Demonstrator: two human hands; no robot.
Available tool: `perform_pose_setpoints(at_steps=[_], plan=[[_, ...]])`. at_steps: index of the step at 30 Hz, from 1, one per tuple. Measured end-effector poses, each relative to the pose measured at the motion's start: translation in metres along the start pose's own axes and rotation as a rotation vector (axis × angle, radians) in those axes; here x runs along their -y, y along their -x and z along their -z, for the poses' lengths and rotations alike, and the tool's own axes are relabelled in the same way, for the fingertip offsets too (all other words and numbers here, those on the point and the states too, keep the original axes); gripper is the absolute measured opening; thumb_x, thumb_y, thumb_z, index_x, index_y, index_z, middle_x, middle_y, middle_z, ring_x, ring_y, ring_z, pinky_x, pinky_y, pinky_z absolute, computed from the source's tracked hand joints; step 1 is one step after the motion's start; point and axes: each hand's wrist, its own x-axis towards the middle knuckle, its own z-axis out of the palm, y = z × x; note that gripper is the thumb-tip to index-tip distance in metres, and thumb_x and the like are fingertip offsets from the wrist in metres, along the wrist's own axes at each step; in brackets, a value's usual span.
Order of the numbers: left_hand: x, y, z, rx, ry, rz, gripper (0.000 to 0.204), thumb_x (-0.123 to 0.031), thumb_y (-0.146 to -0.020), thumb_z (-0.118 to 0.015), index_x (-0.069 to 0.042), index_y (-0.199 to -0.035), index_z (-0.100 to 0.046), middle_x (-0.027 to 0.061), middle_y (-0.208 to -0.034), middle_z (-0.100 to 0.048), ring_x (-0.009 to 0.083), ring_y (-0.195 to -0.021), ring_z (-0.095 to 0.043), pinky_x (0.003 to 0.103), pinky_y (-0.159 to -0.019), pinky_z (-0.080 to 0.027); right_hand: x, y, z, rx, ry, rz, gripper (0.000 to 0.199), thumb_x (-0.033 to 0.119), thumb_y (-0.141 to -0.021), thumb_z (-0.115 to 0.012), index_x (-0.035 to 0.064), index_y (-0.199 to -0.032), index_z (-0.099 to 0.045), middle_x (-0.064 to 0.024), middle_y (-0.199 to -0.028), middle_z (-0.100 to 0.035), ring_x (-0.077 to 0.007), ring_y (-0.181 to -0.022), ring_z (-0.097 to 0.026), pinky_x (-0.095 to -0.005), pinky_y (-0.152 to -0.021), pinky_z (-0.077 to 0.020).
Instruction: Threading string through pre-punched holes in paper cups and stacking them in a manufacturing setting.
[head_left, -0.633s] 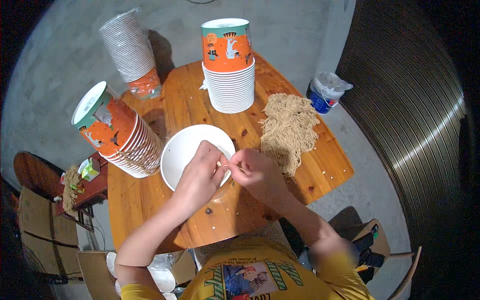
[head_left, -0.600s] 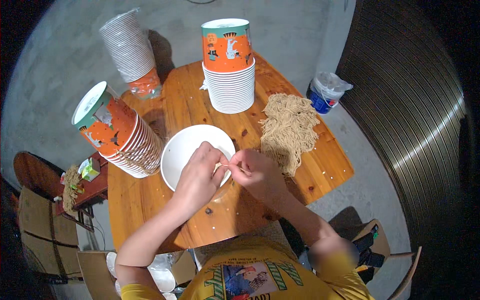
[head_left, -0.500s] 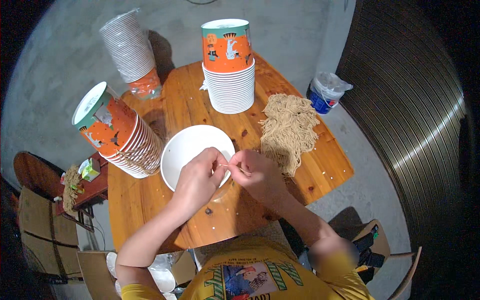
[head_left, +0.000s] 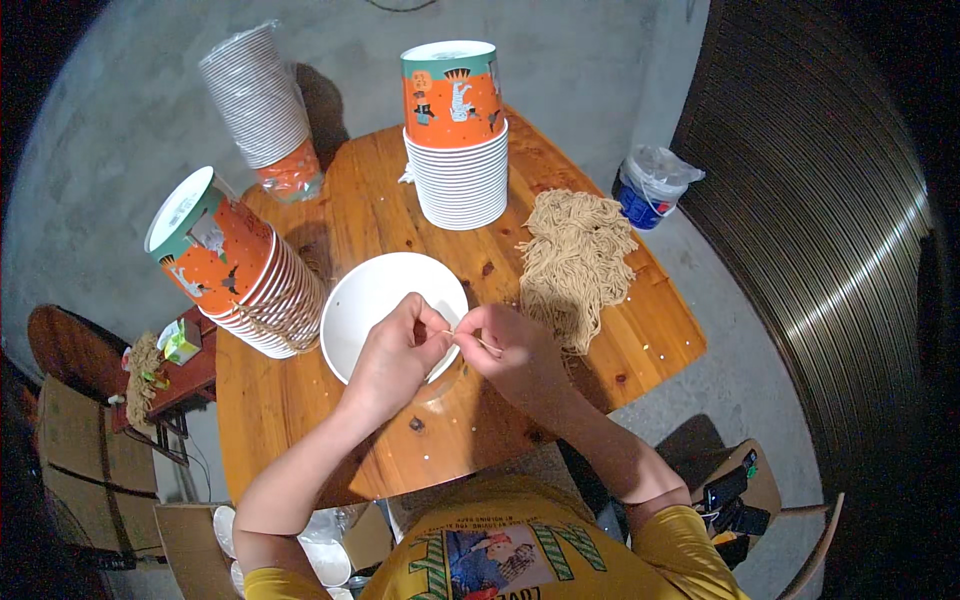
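Note:
A thin tan strand of string (head_left: 449, 332) runs between my two hands, in front of my chest. My left hand (head_left: 392, 355) pinches one part of it between thumb and fingertips. Close beside it, my right hand (head_left: 515, 358) is closed on the strand too, and a short end shows along its fingers. Both hands are over the near right rim of a white round paper tub (head_left: 365, 300), whose inside faces up. Right of the tub lies a heap of tan strings (head_left: 575, 265), the same colour as the strand.
On the wooden table (head_left: 390, 465) stand nested orange-and-green paper tubs (head_left: 455, 110), a tilted stack draped with strings (head_left: 225, 250), and a plastic-wrapped stack (head_left: 265, 100). A blue bucket (head_left: 645, 190) stands beyond the right edge. Cardboard boxes (head_left: 90, 460) and a small red table (head_left: 195, 375) are left.
Both hands stay near the tub's rim, still pinching the strand. Only small shifts of the fingers show, and the left fingertips are slightly closer to the right ones.

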Motion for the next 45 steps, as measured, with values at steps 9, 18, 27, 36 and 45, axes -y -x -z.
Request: perform_pose_setpoints(at_steps=[9,18,27,36,45], plan=[[0.004,-0.004,-0.001,0.051,0.271,0.024,0.015,-0.001,-0.083,-0.062,-0.006,-0.088,-0.049,-0.0022,-0.08,-0.051,0.006,-0.073,-0.046,0.021,-0.069,-0.04,-0.005,0.001,-0.002,-0.066,-0.094,-0.045,0.008,0.005,-0.079,-0.065,0.0055,-0.083,-0.058,-0.0024,-0.06,-0.05,-0.0097,-0.051,-0.047,-0.0253,-0.047,-0.0375],[-0.002,-0.003,0.002,0.124,0.556,0.242,0.018,0.001,-0.082,-0.063,-0.007,-0.091,-0.049,-0.0021,-0.082,-0.053,0.0055,-0.077,-0.05,0.019,-0.072,-0.042,-0.007,0.005,0.001,0.061,-0.323,-0.302,0.005,0.007,-0.084,-0.063,0.0046,-0.084,-0.058,0.0046,-0.064,-0.051,-0.0032,-0.058,-0.045,-0.0205,-0.052,-0.0372],[-0.011,0.002,-0.003,0.159,0.548,0.269,0.021,0.001,-0.083,-0.064,-0.006,-0.095,-0.047,0.0007,-0.086,-0.056,0.0077,-0.083,-0.055,0.021,-0.077,-0.046,-0.008,0.011,0.018,0.084,0.025,0.031,0.008,0.008,-0.082,-0.063,0.0074,-0.089,-0.06,-0.0039,-0.082,-0.056,-0.0189,-0.073,-0.061,-0.0316,-0.063,-0.0504],[-0.01,0.001,-0.006,0.159,0.557,0.289,0.03,0.002,-0.082,-0.064,-0.003,-0.102,-0.042,0.0051,-0.087,-0.058,0.0113,-0.082,-0.058,0.023,-0.075,-0.048,0.008,0.003,0.041,0.369,0.006,-0.261,0.012,0.009,-0.078,-0.066,0.0084,-0.089,-0.061,-0.0061,-0.082,-0.056,-0.0231,-0.072,-0.061,-0.0333,-0.061,-0.051],[-0.013,0.004,-0.008,0.138,0.475,0.273,0.032,0.0,-0.083,-0.064,-0.001,-0.105,-0.041,0.007,-0.087,-0.058,0.0118,-0.079,-0.057,0.024,-0.071,-0.049,-0.007,-0.006,0.039,0.246,0.384,0.423,0.014,0.008,-0.075,-0.066,0.0068,-0.08,-0.053,-0.007,-0.074,-0.054,-0.0236,-0.063,-0.059,-0.0344,-0.052,-0.0482]])
